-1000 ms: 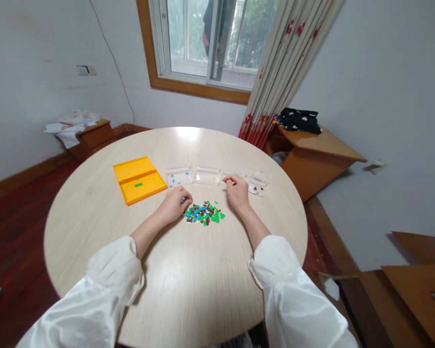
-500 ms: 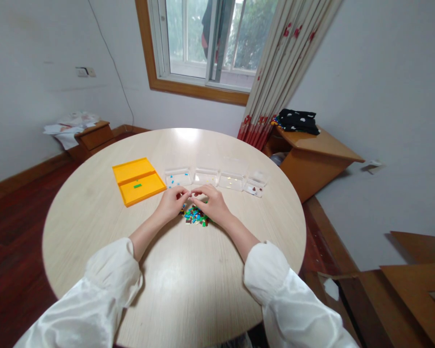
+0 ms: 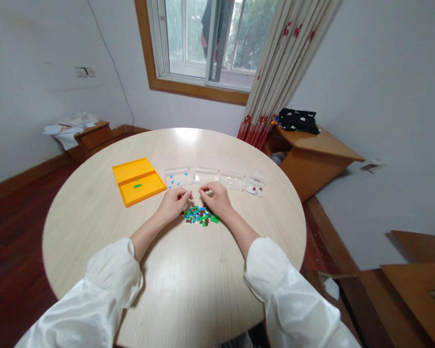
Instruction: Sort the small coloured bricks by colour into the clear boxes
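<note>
and here we are at the tabletop (image 3: 195,275) — the pile of small bricks (image 3: 200,217) sits near its middle, between two bare hands. the left hand (image 3: 174,202) hovers by the pile's left side, the right hand (image 3: 216,200) over its far right corner. both grips are drawn in, fingertips apart from the other hand's; whether either pinches a brick, i can't tell. beyond, toward the far edge, clear trays (image 3: 206,182) stand in a row, the yellow case (image 3: 147,197) open toward the left edge. this looks like fine finger work — best to pinch single bricks lightly by their sides, keep the wrists low and avoid scattering the heap.
</note>
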### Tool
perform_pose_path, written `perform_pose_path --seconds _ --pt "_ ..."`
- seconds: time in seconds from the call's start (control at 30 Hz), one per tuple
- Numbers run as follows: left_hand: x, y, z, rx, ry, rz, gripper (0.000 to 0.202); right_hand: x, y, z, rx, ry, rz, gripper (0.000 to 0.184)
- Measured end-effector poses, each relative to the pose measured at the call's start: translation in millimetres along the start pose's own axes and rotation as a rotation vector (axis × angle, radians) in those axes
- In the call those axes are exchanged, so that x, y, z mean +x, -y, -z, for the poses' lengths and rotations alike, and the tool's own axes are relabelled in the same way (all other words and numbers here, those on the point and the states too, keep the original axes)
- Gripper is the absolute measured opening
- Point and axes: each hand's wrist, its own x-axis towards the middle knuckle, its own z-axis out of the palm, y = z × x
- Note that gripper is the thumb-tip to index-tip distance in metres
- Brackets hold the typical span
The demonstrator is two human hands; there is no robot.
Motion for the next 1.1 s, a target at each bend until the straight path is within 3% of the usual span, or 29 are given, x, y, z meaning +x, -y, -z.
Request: perform_pose_path --seconds 0.23,0.6,0.87,1.1 --pt "-0.9 -2.8 2.6 0.044 -0.024 0.014 0.035 11.2 -35.7 8.6 -0.115 -0.225 -0.146 0.013" --pt "-4.5 -5.2 -0.8 0.114 0.007 -0.065 0.022 13.7 -49.4 5.2 -0.142 -0.218 -0.228 0.022" --pt "-20.3 -18.4 -21.5 0.29 0.174 -0.309 0.026 14.4 -48.7 3.1 -0.136 -0.22 -0.23 0.021" --pt "-24.7 -27.8 -36.5 0.411 0.274 -0.361 0.028 14.8 -49.6 1.8 -0.101 -0.229 -0.206 0.021"
